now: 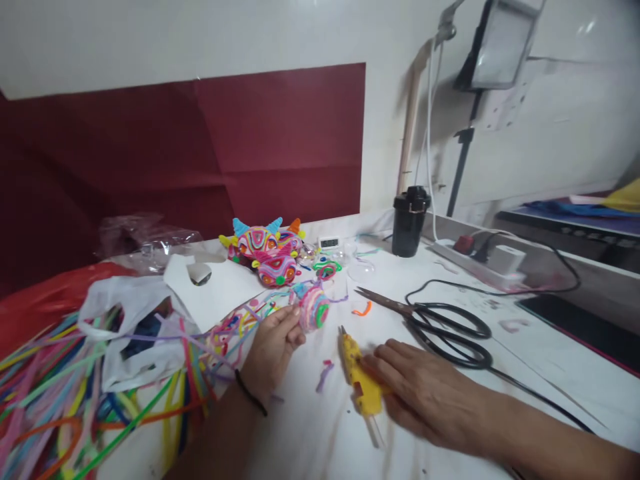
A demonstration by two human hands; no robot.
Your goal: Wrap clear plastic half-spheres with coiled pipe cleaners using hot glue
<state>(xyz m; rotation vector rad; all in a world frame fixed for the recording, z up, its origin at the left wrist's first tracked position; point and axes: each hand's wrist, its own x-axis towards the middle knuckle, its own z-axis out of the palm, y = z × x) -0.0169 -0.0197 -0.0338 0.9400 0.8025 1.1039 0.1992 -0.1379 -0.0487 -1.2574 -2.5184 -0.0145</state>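
Seen from the head camera: left hand (273,347) pinching a pipe-cleaner ball (313,307) at the fingertips, lifting it just off the table so the coiled face is showing, while right hand (425,393) is lying flat, fingers loosely spread over the yellow glue gun (361,380), pinning it down just beside. Sprawling around on a white-covered table (500,360): loose pipe cleaners (75,400), black scissors (440,327), finished figures (265,250), backing onto a red wall panel (200,147).
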